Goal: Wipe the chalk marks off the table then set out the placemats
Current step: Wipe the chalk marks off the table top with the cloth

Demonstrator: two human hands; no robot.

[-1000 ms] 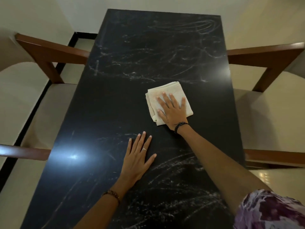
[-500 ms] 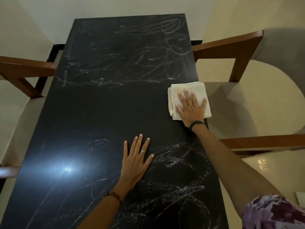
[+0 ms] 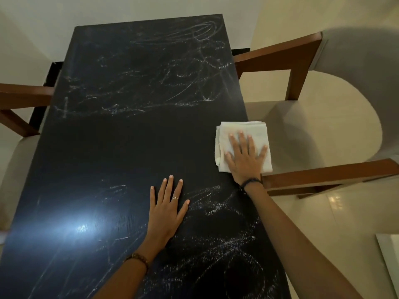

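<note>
A long black table (image 3: 121, 152) runs away from me. White chalk marks (image 3: 164, 83) cover its far half, and more chalk marks (image 3: 228, 244) cover the near right part. A band across the middle looks wiped. A folded white cloth (image 3: 241, 130) lies at the table's right edge, partly overhanging it. My right hand (image 3: 246, 156) presses flat on the cloth with fingers spread. My left hand (image 3: 166, 210) rests flat on the table, fingers straight, a ring on one finger. No placemats are in view.
A wooden armchair with a pale seat (image 3: 313, 126) stands close against the right side. Another chair's wooden arm (image 3: 23, 93) shows on the left. A white object (image 3: 388, 255) lies on the floor at the lower right.
My right hand has slid the cloth rightward from the table's middle to its right edge. My left hand has stayed flat in the same place.
</note>
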